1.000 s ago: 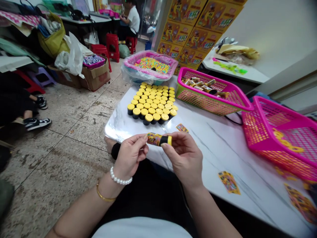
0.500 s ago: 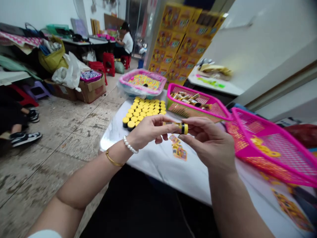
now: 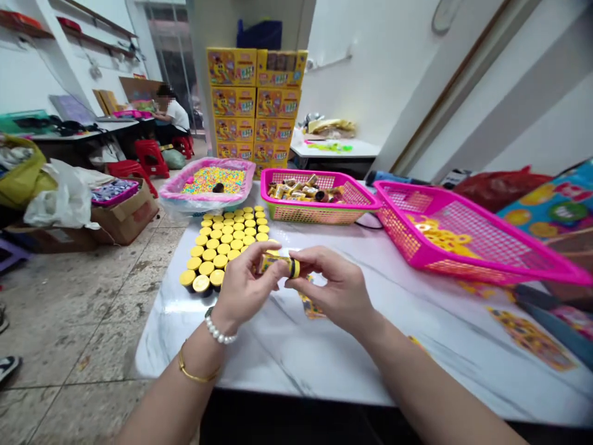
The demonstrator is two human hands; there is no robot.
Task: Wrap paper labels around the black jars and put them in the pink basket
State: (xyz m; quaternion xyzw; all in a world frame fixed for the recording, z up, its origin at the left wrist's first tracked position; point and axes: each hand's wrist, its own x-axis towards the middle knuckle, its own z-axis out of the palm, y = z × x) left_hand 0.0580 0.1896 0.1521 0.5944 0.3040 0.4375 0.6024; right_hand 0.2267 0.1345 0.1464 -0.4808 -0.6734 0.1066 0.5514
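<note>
Over the table I hold a small tube-shaped bottle (image 3: 269, 262) with a printed yellow label and a yellow-and-black capped end, lying sideways. My left hand (image 3: 243, 281) is closed round its body, thumb along the near side. My right hand (image 3: 336, 287) pinches the capped end between thumb and fingers. Beneath the right hand lie printed yellow stickers (image 3: 311, 306), partly hidden. Just beyond my left hand stand rows of small black jars with yellow lids (image 3: 209, 254), close together.
A pink basket (image 3: 319, 213) of small bottles stands behind my hands. Another pink basket (image 3: 482, 228) with yellow pieces is at right. A plastic-lined tub (image 3: 169, 188) holds colourful beads. Stacked yellow boxes (image 3: 254, 117) rise behind. A person (image 3: 176, 114) sits at a far table.
My view has turned right and levelled, so the table now lies more squarely ahead. Both hands still hold the bottle, which appears lower and further left in view.
</note>
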